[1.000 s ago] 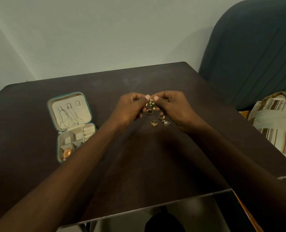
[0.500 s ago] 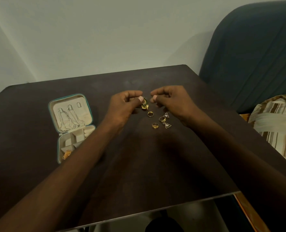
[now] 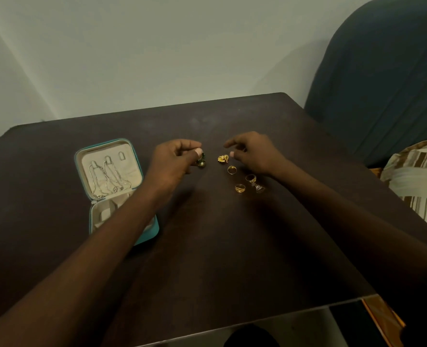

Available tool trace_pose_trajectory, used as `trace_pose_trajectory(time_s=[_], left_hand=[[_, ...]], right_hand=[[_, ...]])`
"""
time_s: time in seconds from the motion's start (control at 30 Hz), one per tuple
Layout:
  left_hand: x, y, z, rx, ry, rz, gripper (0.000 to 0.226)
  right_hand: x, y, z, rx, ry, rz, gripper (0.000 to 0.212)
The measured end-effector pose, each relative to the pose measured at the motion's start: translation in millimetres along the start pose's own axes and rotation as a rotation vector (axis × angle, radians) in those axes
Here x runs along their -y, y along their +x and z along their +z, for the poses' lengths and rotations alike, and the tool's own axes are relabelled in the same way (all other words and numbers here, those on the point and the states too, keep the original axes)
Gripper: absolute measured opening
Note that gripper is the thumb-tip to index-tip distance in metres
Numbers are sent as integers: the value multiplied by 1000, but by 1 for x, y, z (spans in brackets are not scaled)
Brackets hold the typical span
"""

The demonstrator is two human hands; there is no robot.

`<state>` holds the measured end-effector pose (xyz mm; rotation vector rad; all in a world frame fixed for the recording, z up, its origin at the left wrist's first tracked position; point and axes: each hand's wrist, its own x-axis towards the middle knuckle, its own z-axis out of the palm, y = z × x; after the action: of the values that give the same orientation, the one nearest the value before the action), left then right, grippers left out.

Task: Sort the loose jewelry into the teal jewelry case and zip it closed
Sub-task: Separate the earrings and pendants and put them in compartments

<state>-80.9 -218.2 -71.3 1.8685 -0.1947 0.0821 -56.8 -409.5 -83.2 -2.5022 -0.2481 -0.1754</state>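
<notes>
Crossing the open teal case [image 3: 82, 159], left forearm [image 3: 122, 221] hides its compartments.

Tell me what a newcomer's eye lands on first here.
First, the two hands mid-table: the left hand pinches a green-and-gold earring, and the right hand hovers beside a gold earring lying on the table. Then the gold rings just nearer, and the open teal case at left with chains inside.
</notes>
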Motion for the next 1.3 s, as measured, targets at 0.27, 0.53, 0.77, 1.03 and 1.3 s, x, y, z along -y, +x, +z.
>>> trace_pose_trajectory(time_s=[0.27, 0.53, 0.77, 1.03, 1.3], left_hand=[[8, -1, -8, 8, 34, -5, 17], [11, -1, -11, 7, 32, 1, 14], [10, -1, -7, 59, 84, 14, 16], [-4, -5, -4, 91, 76, 88, 18], [-40, -17, -27, 59, -30, 108, 19]], right_hand=[[1, 11, 12, 68, -197, -29, 27], [0, 7, 10, 41, -160, -58, 11], [11, -4, -4, 2, 67, -98, 18], [34, -18, -25, -41, 155, -158, 13], [65, -34, -47, -39, 275, -167, 17]])
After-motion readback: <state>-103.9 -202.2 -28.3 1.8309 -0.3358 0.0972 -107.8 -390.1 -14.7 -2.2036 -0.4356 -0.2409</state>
